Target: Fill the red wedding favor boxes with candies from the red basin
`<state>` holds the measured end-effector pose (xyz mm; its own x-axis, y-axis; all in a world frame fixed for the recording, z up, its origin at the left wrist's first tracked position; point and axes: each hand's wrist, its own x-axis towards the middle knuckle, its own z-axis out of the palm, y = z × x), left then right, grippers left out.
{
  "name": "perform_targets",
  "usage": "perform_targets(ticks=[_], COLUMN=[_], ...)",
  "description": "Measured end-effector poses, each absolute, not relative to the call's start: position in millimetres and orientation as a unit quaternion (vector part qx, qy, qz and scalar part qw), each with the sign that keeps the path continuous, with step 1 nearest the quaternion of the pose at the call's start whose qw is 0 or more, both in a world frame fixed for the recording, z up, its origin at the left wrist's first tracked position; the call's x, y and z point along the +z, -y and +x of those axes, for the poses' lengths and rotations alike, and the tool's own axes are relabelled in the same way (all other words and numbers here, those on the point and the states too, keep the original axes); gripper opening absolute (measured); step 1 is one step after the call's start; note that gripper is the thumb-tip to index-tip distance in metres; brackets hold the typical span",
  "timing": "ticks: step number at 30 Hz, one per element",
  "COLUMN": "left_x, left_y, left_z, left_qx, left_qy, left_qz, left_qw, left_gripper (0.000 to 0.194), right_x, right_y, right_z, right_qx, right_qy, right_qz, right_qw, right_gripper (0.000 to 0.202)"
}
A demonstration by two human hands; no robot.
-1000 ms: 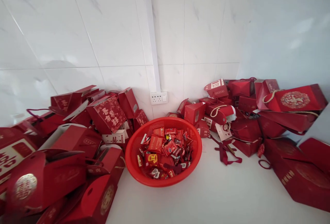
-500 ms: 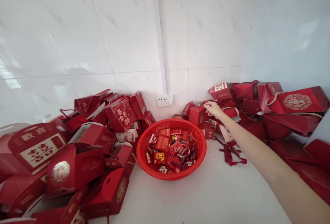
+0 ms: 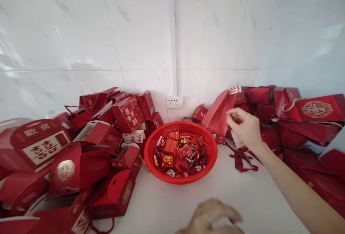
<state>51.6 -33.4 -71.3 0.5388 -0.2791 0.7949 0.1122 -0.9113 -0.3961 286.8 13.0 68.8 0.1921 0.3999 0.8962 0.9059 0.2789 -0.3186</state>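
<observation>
My right hand (image 3: 244, 128) is closed on the edge of a red box (image 3: 220, 112), which is lifted and tilted at the right rim of the basket. Below the basket, at the bottom edge, my left hand (image 3: 211, 216) is over the white table, blurred, its fingers curved and apart with nothing between them. The red plastic basket (image 3: 214, 158) stands in the middle and holds many small red-wrapped sweets (image 3: 171, 146).
Red gift boxes (image 3: 81, 169) are heaped on the left, and another heap of red boxes (image 3: 316, 108) lies on the right. Dark red ribbons (image 3: 242, 162) rest on the white table (image 3: 161, 205). A socket (image 3: 174, 102) is on the tiled wall.
My right hand has come nearer with the red box, which has left the back of the right heap. My left hand has entered from the bottom edge. The view has shifted slightly.
</observation>
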Motion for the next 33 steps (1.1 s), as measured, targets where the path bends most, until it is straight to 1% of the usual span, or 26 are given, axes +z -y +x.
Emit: perform_targets(ticks=[1, 2, 3, 4, 5, 7, 10, 12, 14, 17, 19, 21, 23, 26, 28, 29, 31, 32, 33], left_x=[-59.9, -47.5, -34.6, -22.2, -11.0, 5.5, 15.2, 15.9, 15.6, 14.0, 10.8, 5.6, -0.6, -9.2, -14.1, -16.5, -21.3, -23.8, -26.4], left_y=[28.6, 24.8, 22.1, 20.6, 20.1, 22.2, 31.1, 38.6, 44.7, 46.5, 41.4, 32.1, 21.0, 5.8, -1.4, -4.0, -7.1, -7.8, -7.9], left_z=[50.2, 48.5, 46.8, 45.1, 43.7, 41.8, 39.3, 36.2, 31.9, 24.9, 19.9, 13.9, 6.6, -3.7, -7.8, -8.7, -8.5, -7.8, -6.8], left_qx=[-0.491, -0.507, -0.532, -0.556, -0.566, -0.559, -0.52, -0.508, -0.507, -0.5, -0.497, -0.504, -0.504, -0.486, -0.491, -0.5, -0.515, -0.518, -0.521], left_qy=[-0.031, 0.007, 0.063, 0.09, 0.11, 0.15, 0.184, 0.168, 0.144, 0.146, 0.182, 0.232, 0.283, 0.328, 0.336, 0.336, 0.332, 0.331, 0.332], left_qz=[-0.854, -0.855, -0.844, -0.817, -0.799, -0.779, -0.768, -0.767, -0.76, -0.748, -0.737, -0.713, -0.68, -0.632, -0.617, -0.619, -0.634, -0.643, -0.647], left_qw=[0.169, 0.112, -0.029, -0.123, -0.17, -0.243, -0.325, -0.355, -0.38, -0.411, -0.419, -0.428, -0.451, -0.507, -0.515, -0.504, -0.471, -0.457, -0.447], left_gripper=[0.021, 0.025, 0.027, 0.033, 0.042, 0.058, 0.07, 0.073, 0.07, 0.046, 0.029, 0.018, 0.012, 0.01, 0.008, 0.008, 0.009, 0.012, 0.016], right_x=[59.1, 47.9, 35.9, 24.1, 13.3, -3.9, -19.0, -26.7, -35.1, -44.8, -44.7, -38.8, -30.2, -21.1, -20.6, -22.1, -27.4, -30.7, -33.9], right_y=[7.2, 26.7, 44.7, 60.8, 74.8, 95.9, 110.5, 111.2, 108.5, 106.1, 107.5, 108.4, 104.4, 86.2, 70.4, 63.3, 53.1, 50.3, 48.9], right_z=[277.4, 266.8, 255.3, 243.3, 231.3, 209.1, 184.0, 171.4, 159.6, 145.1, 143.0, 150.1, 164.0, 185.7, 193.5, 194.7, 192.4, 189.6, 186.3], right_qx=[-0.263, -0.28, -0.317, -0.349, -0.365, -0.334, -0.275, -0.288, -0.32, -0.322, -0.28, -0.232, -0.212, -0.202, -0.137, -0.087, 0.024, 0.077, 0.125], right_qy=[0.606, 0.623, 0.649, 0.67, 0.683, 0.725, 0.758, 0.746, 0.727, 0.737, 0.773, 0.799, 0.789, 0.718, 0.702, 0.702, 0.703, 0.698, 0.691], right_qz=[-0.529, -0.514, -0.494, -0.475, -0.459, -0.433, -0.397, -0.379, -0.364, -0.355, -0.355, -0.347, -0.335, -0.402, -0.443, -0.455, -0.461, -0.46, -0.459], right_qw=[0.533, 0.52, 0.483, 0.451, 0.435, 0.419, 0.438, 0.465, 0.486, 0.477, 0.445, 0.433, 0.469, 0.531, 0.541, 0.541, 0.541, 0.543, 0.545], right_gripper=[0.01, 0.011, 0.013, 0.015, 0.017, 0.017, 0.019, 0.019, 0.02, 0.026, 0.025, 0.021, 0.021, 0.031, 0.033, 0.031, 0.02, 0.012, 0.009])
